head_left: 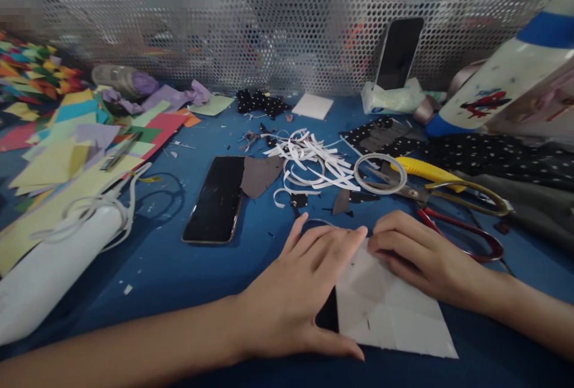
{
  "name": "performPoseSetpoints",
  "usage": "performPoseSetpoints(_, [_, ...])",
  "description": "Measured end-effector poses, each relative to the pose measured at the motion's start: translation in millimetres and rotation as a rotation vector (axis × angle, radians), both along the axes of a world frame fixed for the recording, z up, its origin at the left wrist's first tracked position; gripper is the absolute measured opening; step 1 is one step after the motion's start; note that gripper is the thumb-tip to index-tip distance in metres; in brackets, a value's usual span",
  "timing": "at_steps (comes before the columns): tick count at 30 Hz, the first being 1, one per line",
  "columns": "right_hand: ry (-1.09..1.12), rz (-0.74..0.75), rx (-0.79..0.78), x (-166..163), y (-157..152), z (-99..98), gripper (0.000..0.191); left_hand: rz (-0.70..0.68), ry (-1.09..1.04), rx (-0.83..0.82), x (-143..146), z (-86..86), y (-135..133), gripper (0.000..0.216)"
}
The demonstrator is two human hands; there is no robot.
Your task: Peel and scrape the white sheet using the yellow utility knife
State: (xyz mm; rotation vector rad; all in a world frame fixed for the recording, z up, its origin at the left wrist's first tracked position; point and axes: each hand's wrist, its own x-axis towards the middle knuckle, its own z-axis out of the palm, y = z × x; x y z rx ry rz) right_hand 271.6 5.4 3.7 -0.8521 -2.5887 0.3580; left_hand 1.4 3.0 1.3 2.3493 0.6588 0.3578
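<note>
My left hand point(305, 280) lies with its fingers stretched out and thumb spread, over the left edge of a white sheet point(394, 316) on the blue tabletop. Beneath that palm a strip of something black point(328, 311) shows beside the sheet. At the sheet's upper edge, my right hand point(417, 250) is closed, its fingers curled down close to the left fingertips. What those curled fingers pinch, if anything, is hidden. Just beyond the hands sit a heap of thin white paper strips point(314, 161), a roll of tape point(380, 174) and scissors point(417, 195) with red and yellowish handles.
A phone point(215, 199) lies left of centre, touching a grey scrap point(262, 176). Coloured paper point(58, 167) and a white corded device point(67, 268) fill the left side. A bottle point(506, 71), dotted black fabric point(502, 158) and a yellow-handled tool point(428, 174) occupy the right. Perforated metal point(287, 35) stands behind.
</note>
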Motion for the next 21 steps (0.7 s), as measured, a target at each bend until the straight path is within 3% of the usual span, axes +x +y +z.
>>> performPoseSetpoints(21, [-0.016, -0.01, 0.0, 2.1, 1.4, -1.6, 0.015, 0.005, -0.025, 0.009, -0.6, -2.0, -0.5, 0.112])
